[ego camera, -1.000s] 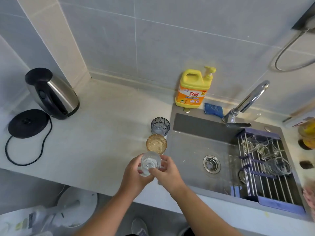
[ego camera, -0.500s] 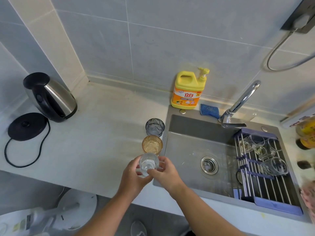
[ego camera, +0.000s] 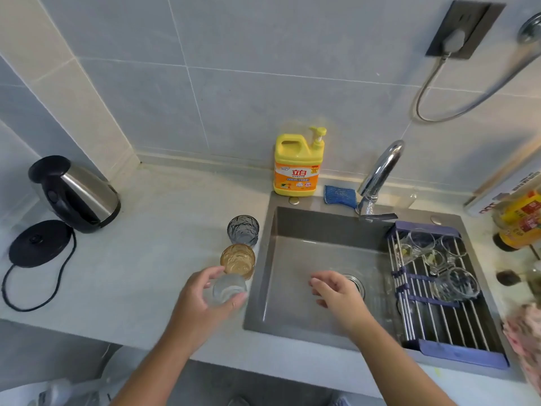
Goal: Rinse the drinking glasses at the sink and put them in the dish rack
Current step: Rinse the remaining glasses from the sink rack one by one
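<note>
Just beside the sink (ego camera: 262,241) rim, clear glass (ego camera: 227,290) in left hand (ego camera: 202,307).

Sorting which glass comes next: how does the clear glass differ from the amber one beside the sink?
The clear glass is colourless; the amber glass is tinted golden brown. The left hand grips the clear glass, while the amber glass stands ungripped on the counter. The clear glass is nearer the counter's front edge, the amber glass just behind it. Both are left of the sink, neither in the dish rack.

Left hand (ego camera: 202,300) grips clear glass (ego camera: 227,290); right hand (ego camera: 339,294) over sink (ego camera: 295,230).
</note>
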